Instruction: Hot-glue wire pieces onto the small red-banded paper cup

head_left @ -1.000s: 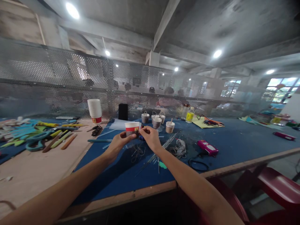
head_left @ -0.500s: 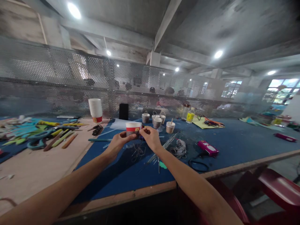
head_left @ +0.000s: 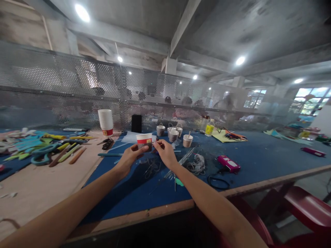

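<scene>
Paper cup with a white rim, a red band and a dark grey-brown lower part (head_left: 144, 138) is up over the blue tabletop (head_left: 124, 198), roughly upright, sitting in the left hand (head_left: 128, 159). That hand's got a partly curled grip on it: thumb across the near side, low down, fingers going around the left and underneath, mostly hidden. So the cup's just past the left thumb and to the left of the right hand (head_left: 167, 154).

Right hand has thumb and index drawn close together, right up by the cup's lower right side. Can't tell if anything's pinched between those tips, too small and dark there.

Behind the cup there's a flat translucent white sheet (head_left: 129, 137), plus a bunch of small grey-brown cups (head_left: 173, 135) off to the right. Thin silvery rods (head_left: 184, 158) lie on the table just beside the right wrist.
</scene>
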The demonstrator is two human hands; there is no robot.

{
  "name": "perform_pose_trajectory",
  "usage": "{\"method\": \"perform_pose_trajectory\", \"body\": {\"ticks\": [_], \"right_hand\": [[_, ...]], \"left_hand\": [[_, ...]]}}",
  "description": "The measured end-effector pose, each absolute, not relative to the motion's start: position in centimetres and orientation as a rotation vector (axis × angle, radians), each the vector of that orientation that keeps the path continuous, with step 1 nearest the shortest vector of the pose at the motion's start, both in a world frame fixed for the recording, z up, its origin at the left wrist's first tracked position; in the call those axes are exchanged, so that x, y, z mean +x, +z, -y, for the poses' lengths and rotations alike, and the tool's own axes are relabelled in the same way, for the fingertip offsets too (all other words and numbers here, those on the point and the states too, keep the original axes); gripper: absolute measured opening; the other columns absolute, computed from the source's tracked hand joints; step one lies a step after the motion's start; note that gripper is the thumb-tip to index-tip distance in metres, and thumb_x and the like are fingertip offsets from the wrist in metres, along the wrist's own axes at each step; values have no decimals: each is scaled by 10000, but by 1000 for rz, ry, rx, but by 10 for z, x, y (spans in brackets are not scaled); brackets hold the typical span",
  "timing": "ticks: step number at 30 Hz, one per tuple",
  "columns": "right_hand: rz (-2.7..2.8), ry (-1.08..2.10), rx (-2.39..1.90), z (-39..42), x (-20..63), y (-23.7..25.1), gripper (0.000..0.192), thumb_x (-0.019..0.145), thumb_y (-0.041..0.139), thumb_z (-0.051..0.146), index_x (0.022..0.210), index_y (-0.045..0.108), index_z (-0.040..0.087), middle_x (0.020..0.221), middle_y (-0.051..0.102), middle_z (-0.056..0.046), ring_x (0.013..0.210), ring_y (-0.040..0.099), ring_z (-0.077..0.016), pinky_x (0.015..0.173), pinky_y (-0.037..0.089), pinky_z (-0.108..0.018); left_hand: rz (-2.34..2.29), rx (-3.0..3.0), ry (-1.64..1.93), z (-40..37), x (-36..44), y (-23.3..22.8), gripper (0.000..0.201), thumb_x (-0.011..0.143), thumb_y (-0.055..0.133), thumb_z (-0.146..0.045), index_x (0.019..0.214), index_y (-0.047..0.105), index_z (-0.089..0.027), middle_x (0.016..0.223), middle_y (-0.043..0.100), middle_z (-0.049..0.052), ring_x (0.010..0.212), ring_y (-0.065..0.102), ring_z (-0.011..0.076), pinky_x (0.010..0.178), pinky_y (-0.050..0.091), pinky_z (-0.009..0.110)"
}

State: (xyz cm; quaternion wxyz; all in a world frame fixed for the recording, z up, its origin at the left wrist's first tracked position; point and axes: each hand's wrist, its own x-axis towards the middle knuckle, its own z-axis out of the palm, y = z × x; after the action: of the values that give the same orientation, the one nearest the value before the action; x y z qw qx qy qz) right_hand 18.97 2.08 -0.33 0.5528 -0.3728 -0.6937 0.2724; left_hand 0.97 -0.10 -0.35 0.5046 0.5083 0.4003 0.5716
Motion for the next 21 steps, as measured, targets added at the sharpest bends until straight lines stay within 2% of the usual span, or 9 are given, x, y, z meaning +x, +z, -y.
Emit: {"method": "perform_pose_trajectory", "body": {"ticks": [3, 8, 12, 15, 19, 21], "right_hand": [[1736, 452, -834, -16, 188, -3, 235, 957, 560, 407, 887, 643, 198, 827, 688, -19, 773, 669, -167, 763, 509, -266], [1986, 97, -756, -12, 187, -7, 221, 994, 554, 356, 958, 699, 193, 938, 700, -53, 887, 646, -172, 837, 479, -269], [2154, -23, -767, -9, 187, -7, 321, 1029, 517, 395, 904, 727, 188, 935, 703, -56, 899, 647, -169, 844, 464, -271], [2163, -95, -954, -11, 190, -6, 402, 1046, 470, 444, 880, 730, 187, 959, 695, -66, 913, 650, -172, 821, 462, -269], [2065, -164, -1296, -20, 203, 1, 248, 1016, 525, 392, 1052, 688, 209, 1103, 692, -69, 963, 672, -193, 806, 472, -277], [2073, -166, -1504, -24, 216, 7, 223, 993, 538, 378, 1067, 667, 212, 1094, 708, -73, 948, 691, -218, 793, 480, -298]], "left_hand": [[-939, 1165, 1391, -2, 6, -5, 506, 678, 890, -406, 1108, 754, -177, 1199, 752, 141, 1145, 674, 283, 938, 494, 361], [-829, 1027, 1440, -6, 4, -5, 449, 693, 896, -333, 1082, 730, -183, 1083, 777, 97, 911, 733, 204, 824, 553, 309], [-705, 964, 1420, -6, 4, -3, 430, 746, 864, -291, 1133, 708, -191, 1087, 776, 87, 912, 746, 205, 814, 583, 299], [-628, 926, 1400, -3, 3, 0, 373, 793, 824, -268, 1141, 710, -197, 1081, 776, 76, 869, 747, 181, 769, 601, 263], [-630, 880, 1348, 2, 1, 7, 262, 843, 772, -225, 1097, 713, -191, 1058, 773, 74, 662, 699, 112, 582, 582, 187], [-642, 862, 1329, 4, 2, 10, 227, 865, 748, -213, 1086, 708, -180, 1035, 771, 80, 597, 668, 93, 524, 560, 168]]}}
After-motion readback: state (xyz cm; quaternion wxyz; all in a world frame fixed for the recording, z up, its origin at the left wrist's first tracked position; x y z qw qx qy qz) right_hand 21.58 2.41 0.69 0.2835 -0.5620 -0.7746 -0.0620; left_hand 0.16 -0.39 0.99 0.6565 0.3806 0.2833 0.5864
